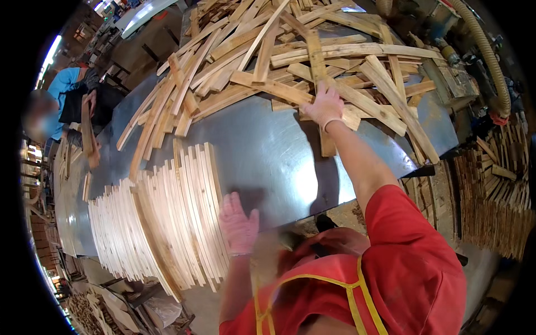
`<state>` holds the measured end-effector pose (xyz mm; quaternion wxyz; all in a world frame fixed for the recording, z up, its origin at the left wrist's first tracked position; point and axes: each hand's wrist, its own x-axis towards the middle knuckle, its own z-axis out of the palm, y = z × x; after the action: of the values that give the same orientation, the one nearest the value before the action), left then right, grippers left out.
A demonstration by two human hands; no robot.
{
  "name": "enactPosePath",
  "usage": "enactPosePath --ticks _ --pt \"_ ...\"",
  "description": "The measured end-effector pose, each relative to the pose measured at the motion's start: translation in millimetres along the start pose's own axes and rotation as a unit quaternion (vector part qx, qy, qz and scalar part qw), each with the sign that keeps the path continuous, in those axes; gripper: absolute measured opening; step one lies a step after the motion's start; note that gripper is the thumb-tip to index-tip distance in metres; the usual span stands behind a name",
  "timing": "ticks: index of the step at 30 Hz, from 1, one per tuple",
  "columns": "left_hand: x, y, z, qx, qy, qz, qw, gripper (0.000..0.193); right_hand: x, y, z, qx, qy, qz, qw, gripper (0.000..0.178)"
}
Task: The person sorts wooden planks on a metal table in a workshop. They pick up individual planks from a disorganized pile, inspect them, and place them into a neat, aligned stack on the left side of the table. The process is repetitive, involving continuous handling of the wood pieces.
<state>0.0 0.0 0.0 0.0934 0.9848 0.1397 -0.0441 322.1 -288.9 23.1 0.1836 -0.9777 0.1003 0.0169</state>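
Two hands working: our right (326, 106) lies over a plank (328, 146) at the loose pile's (268, 86) near edge, fingers spread; can't tell if they grip. Our left (239, 223) is flat and released, just beside the lined-up strips (192, 218). We read this as picking; next move calls for a firm grasp and clearing overlaps.

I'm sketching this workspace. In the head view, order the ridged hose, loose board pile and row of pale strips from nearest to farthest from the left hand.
1. Row of pale strips: immediately left of the left hand.
2. Loose board pile: upper middle.
3. Ridged hose: far upper right.
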Motion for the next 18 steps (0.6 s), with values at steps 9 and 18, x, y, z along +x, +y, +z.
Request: enactPosePath --ticks 9,18 --pt "95 135 33 -0.108 -0.068 -0.053 0.99 0.123 -66 7 7 0.09 -0.318 -0.307 0.892 0.07" --pt "74 116 2 -0.412 -0.084 -0.164 0.892 0.102 43 118 -27 -0.072 -0.013 -0.169 0.983 0.078"
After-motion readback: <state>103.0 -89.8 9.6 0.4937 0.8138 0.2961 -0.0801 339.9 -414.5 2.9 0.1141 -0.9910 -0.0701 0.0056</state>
